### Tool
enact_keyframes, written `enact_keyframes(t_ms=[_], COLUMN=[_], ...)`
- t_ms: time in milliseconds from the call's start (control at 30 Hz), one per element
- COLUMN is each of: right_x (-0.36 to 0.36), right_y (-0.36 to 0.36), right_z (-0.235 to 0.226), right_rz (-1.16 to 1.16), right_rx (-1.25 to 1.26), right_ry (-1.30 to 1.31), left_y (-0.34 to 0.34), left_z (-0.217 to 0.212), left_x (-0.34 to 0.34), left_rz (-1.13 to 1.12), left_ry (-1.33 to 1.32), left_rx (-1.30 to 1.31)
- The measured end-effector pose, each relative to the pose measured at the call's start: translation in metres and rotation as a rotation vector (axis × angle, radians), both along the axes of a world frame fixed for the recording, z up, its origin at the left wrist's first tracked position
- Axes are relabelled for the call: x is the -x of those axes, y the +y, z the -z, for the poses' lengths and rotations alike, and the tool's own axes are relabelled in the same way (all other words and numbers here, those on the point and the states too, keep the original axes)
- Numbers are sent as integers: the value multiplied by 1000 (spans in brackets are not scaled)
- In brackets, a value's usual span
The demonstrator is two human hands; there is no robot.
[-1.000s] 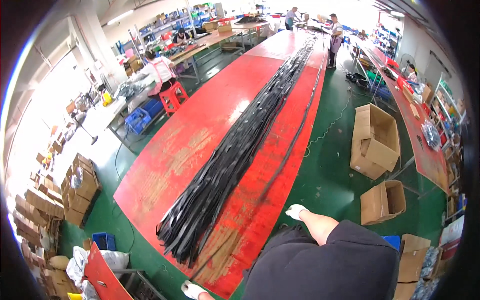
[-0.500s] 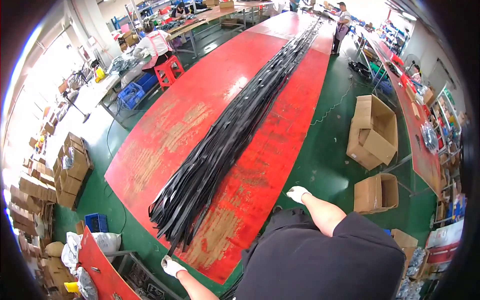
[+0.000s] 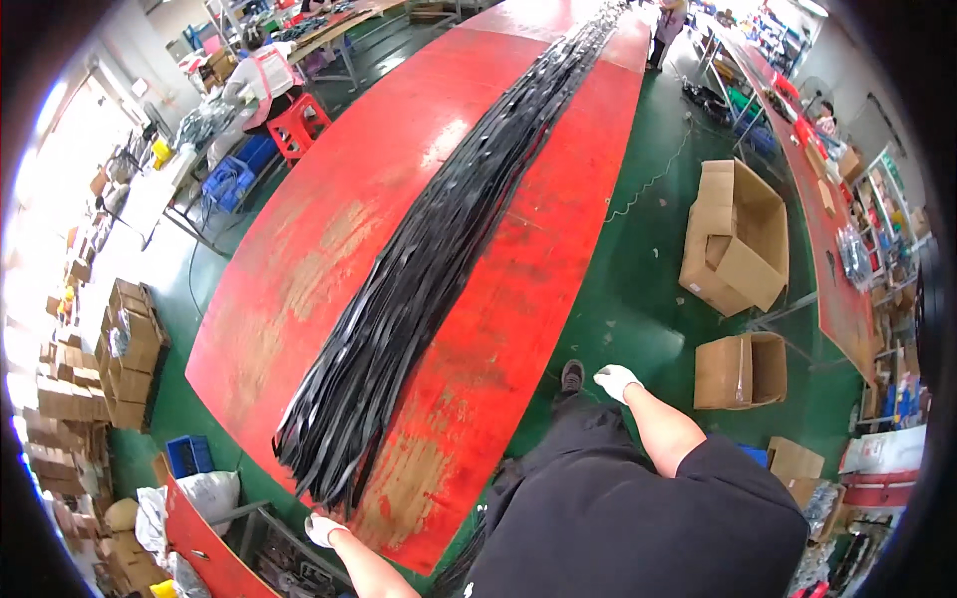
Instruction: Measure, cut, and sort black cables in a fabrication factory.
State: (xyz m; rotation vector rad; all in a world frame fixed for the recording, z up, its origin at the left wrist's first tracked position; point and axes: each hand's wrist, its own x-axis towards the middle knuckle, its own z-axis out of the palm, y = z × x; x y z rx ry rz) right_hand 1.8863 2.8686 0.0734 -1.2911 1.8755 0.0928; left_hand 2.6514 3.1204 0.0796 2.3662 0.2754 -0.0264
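A long bundle of flat black strips (image 3: 399, 299) lies along the red table (image 3: 528, 289), its loose ends fanned toward me. At the table's near left corner, just below those ends, is my left hand (image 3: 321, 529) in a white glove. Its fingers look curled closed; what is in them, if anything, is hidden. My right hand (image 3: 617, 382), also in a white glove, hangs out over the green floor, to the right of the table. Its fingers are loosely apart, and nothing shows in them.
Two open cardboard boxes (image 3: 723, 371) stand on the floor to the right, beside a long red side bench (image 3: 832, 299). A person (image 3: 267, 80) sits by a red stool (image 3: 297, 125) at far left; another person (image 3: 666, 30) stands at the table's far end. Blue crates (image 3: 227, 184) sit at left.
I have moved forward along the table's right side, and a shoe now shows. My left hand has come away from a strip end it was touching. My right hand has shifted slightly right.
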Motion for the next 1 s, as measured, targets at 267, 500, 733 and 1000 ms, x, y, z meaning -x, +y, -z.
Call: enact_keyframes(t_ms=[267,500,733,1000], right_x=[147,323,468,575], right_y=[-57,-135,-242,-310], right_z=[59,64,80,86], right_rz=[325,610,992,1078], right_rx=[18,14,180,-8], right_ry=[-55,-91,-401,-395], left_y=[-147,-342,-573,-853], left_z=[-11,-1,-12,6], left_x=[182,470,600,786], left_rz=[129,654,1145,1281], left_ry=[-177,-135,-528,-532], left_rx=[-349,-569,-411,-349])
